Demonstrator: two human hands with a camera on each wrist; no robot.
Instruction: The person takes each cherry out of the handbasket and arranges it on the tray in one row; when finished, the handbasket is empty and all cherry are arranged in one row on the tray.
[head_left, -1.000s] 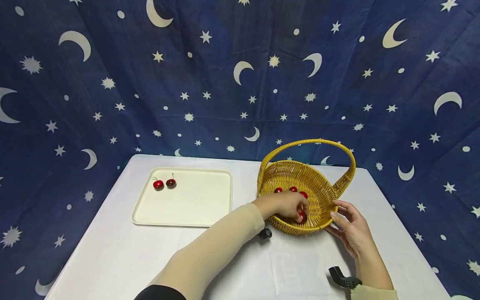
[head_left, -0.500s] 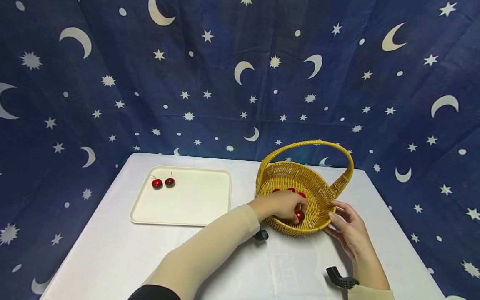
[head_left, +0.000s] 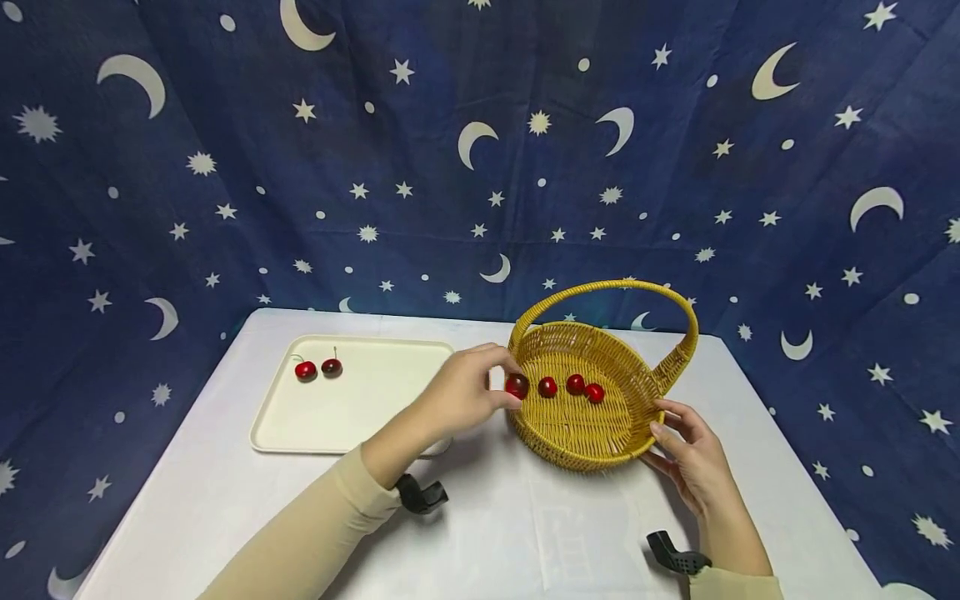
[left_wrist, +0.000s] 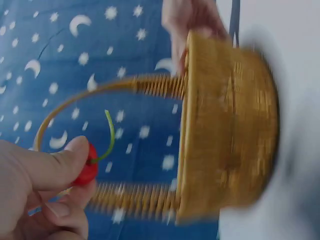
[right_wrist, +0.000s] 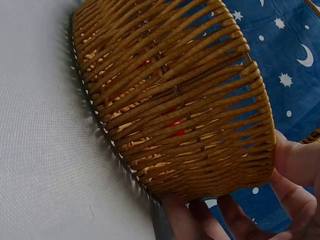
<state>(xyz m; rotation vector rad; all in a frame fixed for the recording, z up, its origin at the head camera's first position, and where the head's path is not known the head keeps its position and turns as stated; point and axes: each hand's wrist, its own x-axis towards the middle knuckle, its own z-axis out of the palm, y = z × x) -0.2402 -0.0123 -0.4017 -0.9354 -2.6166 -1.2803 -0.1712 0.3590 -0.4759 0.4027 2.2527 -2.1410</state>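
Note:
My left hand (head_left: 468,387) pinches a dark red cherry (head_left: 517,385) between thumb and fingers at the left rim of the wicker basket (head_left: 555,454). In the left wrist view that cherry (left_wrist: 88,167) shows a curved green stem, out in front of the blurred basket (left_wrist: 230,135). Inside the basket lie several more red cherries (head_left: 575,384). My right hand (head_left: 701,458) holds the basket's right rim, thumb on top and fingers underneath, as the right wrist view shows with the woven wall (right_wrist: 175,105) close by.
A cream tray (head_left: 360,425) sits on the left of the white table (head_left: 510,533), with two stemmed cherries (head_left: 318,369) near its back left corner. The basket's tall handle (head_left: 607,285) arches over it. A blue star-and-moon cloth (head_left: 420,150) hangs behind the table.
My left hand has lifted a cherry out of the basket's middle and moved left to its rim, uncovering the other cherries. The right hand keeps its hold on the basket.

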